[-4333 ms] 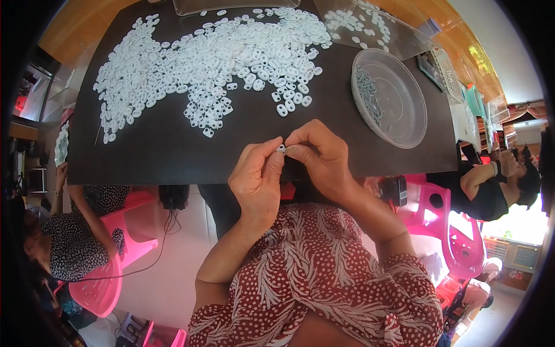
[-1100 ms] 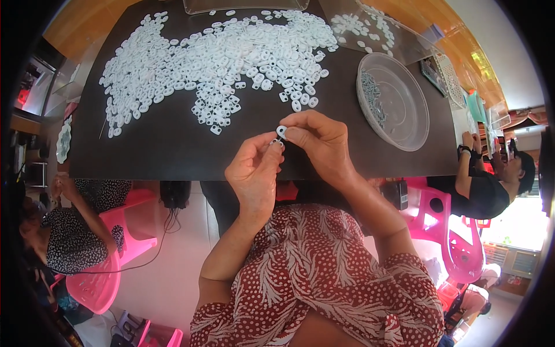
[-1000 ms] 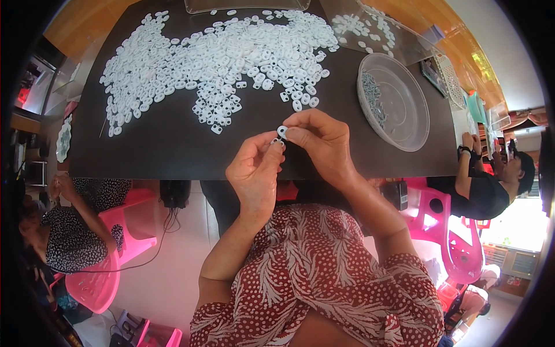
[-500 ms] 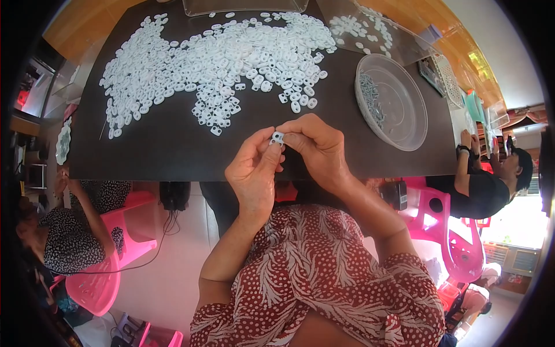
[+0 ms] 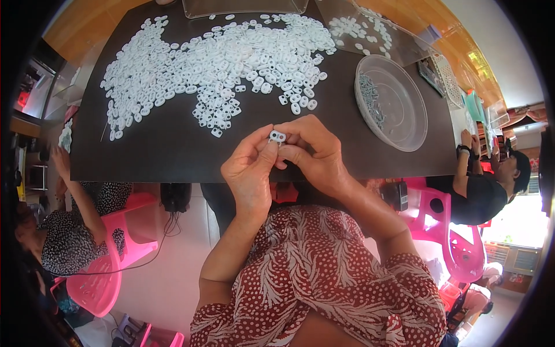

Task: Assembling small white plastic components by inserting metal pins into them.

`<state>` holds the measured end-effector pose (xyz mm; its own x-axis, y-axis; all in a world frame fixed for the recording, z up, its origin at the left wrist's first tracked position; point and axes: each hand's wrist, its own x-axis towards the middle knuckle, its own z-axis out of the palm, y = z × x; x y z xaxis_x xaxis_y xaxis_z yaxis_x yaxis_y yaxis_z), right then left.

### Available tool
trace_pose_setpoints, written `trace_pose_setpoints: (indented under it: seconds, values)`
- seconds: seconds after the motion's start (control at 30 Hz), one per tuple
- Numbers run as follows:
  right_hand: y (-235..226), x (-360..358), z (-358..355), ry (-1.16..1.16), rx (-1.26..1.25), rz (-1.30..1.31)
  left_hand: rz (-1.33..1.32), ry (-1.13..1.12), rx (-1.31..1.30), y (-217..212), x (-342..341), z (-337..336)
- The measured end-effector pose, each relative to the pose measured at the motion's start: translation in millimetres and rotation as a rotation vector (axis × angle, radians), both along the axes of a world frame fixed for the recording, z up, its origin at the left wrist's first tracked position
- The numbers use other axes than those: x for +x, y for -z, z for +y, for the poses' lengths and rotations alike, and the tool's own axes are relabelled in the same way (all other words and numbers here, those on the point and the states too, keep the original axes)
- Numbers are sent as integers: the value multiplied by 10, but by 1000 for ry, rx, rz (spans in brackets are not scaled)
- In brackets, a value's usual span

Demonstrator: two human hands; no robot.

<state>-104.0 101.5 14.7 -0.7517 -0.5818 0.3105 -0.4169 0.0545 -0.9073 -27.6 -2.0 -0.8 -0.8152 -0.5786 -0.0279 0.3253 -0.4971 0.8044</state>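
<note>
Close to the table's near edge, my left hand pinches a small white two-hole plastic piece between thumb and fingers. My right hand grips the same piece from the other side, its thumb at the lower edge. Two dark round holes show on the piece's upper face; its underside is hidden by my fingers. Beyond my hands spreads a large heap of white oval plastic pieces. Smaller, squarer white pieces lie along the heap's near edge.
At the right stands a round clear tray with small grey metal parts. A clear sheet bearing white pieces lies behind it. People sit at both sides, near pink chairs. A clear box is at the far edge.
The white piece has turned between my fingers, so both holes now face up. My right fingers have shifted slightly around it. The person on the left has raised a hand.
</note>
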Motion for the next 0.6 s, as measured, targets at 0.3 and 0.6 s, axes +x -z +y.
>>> trace_pose_setpoints:
  seconds: [0.3,0.6]
  values:
    - [-2,-13,-22,49,21,396,-57,-36,63,-22,9,18]
    - [89,20,20,56,-8,344,-21,-16,-31,-28,32,31]
